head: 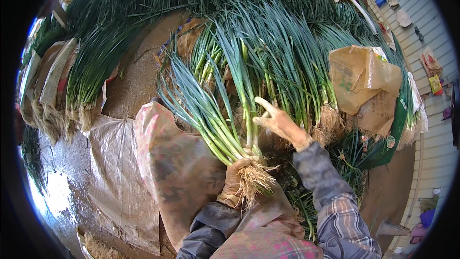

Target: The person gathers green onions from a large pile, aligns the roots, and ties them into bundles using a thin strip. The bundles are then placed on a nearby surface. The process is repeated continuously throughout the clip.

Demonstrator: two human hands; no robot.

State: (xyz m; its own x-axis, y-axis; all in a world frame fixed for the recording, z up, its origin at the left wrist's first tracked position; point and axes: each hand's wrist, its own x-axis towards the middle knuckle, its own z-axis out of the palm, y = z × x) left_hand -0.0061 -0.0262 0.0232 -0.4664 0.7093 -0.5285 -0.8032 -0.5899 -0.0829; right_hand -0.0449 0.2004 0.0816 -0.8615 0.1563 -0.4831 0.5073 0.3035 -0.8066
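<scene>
My left hand (233, 180), in what looks like a brown glove, grips a bunch of green onions (212, 129) just above their pale roots (256, 179). The leaves fan out up and to the left over my lap. My right hand (278, 120) reaches in from the right with its fingers apart. Its fingertips come close to an upright green onion stalk (248, 111) at the bunch's right side; whether they touch it I cannot tell. Behind that hand lies a heap of loose green onions (284, 61), roots towards me.
A stained cloth (187, 165) covers my lap. Bundled green onions (95, 68) stand left, beside a plastic sheet (122, 172) on the wet floor. Brown packaging (363, 82) lies on the right-hand onions. Loose leaves (302, 201) litter my right side, near a corrugated wall (424, 144).
</scene>
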